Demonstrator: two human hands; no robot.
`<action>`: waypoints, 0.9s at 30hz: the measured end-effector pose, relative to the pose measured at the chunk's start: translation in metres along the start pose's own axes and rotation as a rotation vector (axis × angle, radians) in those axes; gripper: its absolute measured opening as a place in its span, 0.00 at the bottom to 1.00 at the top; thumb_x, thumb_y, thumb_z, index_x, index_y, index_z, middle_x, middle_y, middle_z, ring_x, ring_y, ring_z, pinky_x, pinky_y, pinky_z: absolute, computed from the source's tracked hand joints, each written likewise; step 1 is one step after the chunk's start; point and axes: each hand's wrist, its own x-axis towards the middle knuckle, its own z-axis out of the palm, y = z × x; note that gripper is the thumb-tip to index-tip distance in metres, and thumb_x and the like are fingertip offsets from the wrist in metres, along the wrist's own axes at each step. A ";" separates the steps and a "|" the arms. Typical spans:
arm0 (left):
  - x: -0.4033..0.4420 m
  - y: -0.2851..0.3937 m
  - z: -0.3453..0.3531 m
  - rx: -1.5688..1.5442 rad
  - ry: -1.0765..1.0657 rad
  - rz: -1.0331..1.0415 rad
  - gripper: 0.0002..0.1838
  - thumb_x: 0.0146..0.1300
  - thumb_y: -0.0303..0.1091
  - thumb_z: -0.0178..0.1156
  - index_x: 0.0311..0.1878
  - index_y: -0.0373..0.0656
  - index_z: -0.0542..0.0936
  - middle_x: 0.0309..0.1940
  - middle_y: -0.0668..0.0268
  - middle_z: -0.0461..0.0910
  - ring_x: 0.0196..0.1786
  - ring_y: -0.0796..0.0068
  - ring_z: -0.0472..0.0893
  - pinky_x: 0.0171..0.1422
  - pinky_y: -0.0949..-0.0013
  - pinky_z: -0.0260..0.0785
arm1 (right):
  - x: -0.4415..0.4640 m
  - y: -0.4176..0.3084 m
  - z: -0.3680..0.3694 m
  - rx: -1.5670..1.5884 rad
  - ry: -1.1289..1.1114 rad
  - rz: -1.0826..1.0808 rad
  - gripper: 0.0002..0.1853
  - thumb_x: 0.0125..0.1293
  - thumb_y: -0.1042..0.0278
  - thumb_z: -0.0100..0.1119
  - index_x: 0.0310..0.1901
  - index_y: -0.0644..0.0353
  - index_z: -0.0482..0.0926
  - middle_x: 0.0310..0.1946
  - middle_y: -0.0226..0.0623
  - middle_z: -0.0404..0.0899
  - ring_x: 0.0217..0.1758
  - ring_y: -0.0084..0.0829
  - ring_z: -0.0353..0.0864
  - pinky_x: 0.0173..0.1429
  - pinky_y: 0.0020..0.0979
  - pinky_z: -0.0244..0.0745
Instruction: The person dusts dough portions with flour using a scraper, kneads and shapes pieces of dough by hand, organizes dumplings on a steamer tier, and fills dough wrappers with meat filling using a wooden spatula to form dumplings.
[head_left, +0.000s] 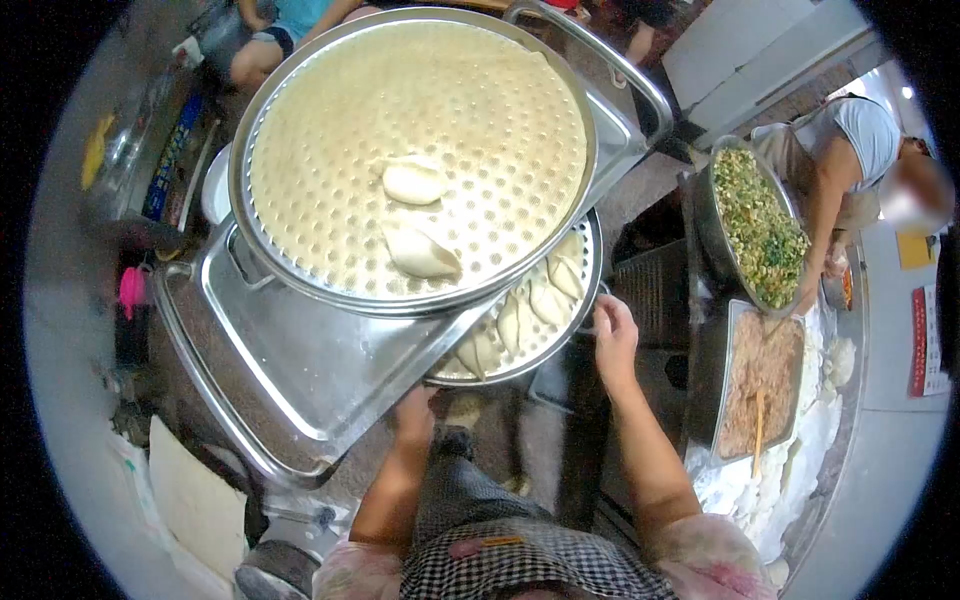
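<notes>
Dumplings [508,325] in lower tray [530,350] — right fingers [612,312] curled round its edge; left fingers [424,396] partly hidden, hold unclear.

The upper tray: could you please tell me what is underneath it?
Under it is the metal cart top; lower still, part of another tray holding dumplings. The rest of that tray is covered, so any further dumplings can't be seen.

The scene is viewed from the wearer's head, directed forward and steeply down; the left hand [415,408] and right hand [616,328] are seen close from above, the checked apron [530,565] caught below.
</notes>
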 end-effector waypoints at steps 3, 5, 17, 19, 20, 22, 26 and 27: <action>0.023 0.002 0.018 -0.278 0.147 -0.201 0.16 0.66 0.34 0.52 0.54 0.38 0.73 0.55 0.62 0.69 0.52 0.70 0.72 0.49 0.72 0.72 | 0.015 -0.033 0.007 0.044 -0.053 -0.109 0.16 0.62 0.71 0.53 0.52 0.65 0.72 0.44 0.43 0.75 0.47 0.34 0.75 0.53 0.30 0.68; 0.035 0.000 0.023 -0.228 0.123 -0.180 0.16 0.66 0.35 0.52 0.53 0.38 0.74 0.53 0.61 0.71 0.51 0.69 0.73 0.50 0.71 0.71 | 0.034 -0.057 0.017 0.099 -0.035 -0.166 0.18 0.62 0.70 0.53 0.53 0.66 0.71 0.45 0.45 0.74 0.48 0.36 0.74 0.55 0.31 0.67; -0.099 0.084 -0.014 0.602 -0.441 0.662 0.10 0.60 0.35 0.55 0.36 0.38 0.80 0.39 0.51 0.79 0.42 0.57 0.79 0.50 0.63 0.71 | 0.166 -0.112 0.031 0.122 -0.230 0.118 0.28 0.52 0.58 0.56 0.52 0.69 0.72 0.44 0.54 0.78 0.49 0.43 0.78 0.56 0.35 0.68; -0.130 0.154 -0.036 0.586 -0.220 0.803 0.08 0.56 0.31 0.56 0.36 0.37 0.80 0.34 0.56 0.80 0.39 0.57 0.79 0.48 0.60 0.71 | 0.171 -0.102 0.032 0.018 -0.215 0.098 0.29 0.52 0.56 0.56 0.53 0.69 0.72 0.44 0.53 0.78 0.49 0.43 0.78 0.56 0.34 0.69; -0.129 0.196 -0.045 0.812 -0.003 1.263 0.09 0.53 0.29 0.56 0.36 0.36 0.80 0.32 0.58 0.81 0.37 0.58 0.80 0.46 0.57 0.72 | 0.173 -0.101 0.029 0.097 -0.219 0.158 0.28 0.54 0.55 0.55 0.52 0.68 0.73 0.44 0.54 0.78 0.48 0.43 0.78 0.55 0.35 0.69; -0.131 0.235 -0.080 1.025 0.461 1.139 0.19 0.58 0.35 0.56 0.50 0.33 0.75 0.54 0.47 0.71 0.62 0.50 0.67 0.66 0.46 0.55 | 0.175 -0.100 0.023 0.265 -0.227 0.267 0.26 0.58 0.54 0.52 0.52 0.67 0.74 0.43 0.54 0.78 0.47 0.43 0.78 0.53 0.35 0.70; -0.111 0.235 -0.135 0.954 0.691 0.793 0.42 0.53 0.32 0.61 0.69 0.34 0.51 0.65 0.48 0.56 0.68 0.49 0.57 0.71 0.55 0.45 | 0.184 -0.050 0.026 0.061 0.002 0.090 0.23 0.64 0.52 0.49 0.46 0.68 0.75 0.38 0.53 0.78 0.40 0.43 0.78 0.46 0.38 0.70; -0.106 0.230 -0.142 0.934 0.689 0.757 0.43 0.53 0.27 0.60 0.70 0.36 0.49 0.63 0.49 0.60 0.64 0.51 0.62 0.69 0.57 0.53 | 0.175 -0.046 0.022 -0.032 0.051 0.048 0.23 0.64 0.52 0.50 0.44 0.69 0.76 0.37 0.52 0.78 0.39 0.43 0.78 0.46 0.38 0.70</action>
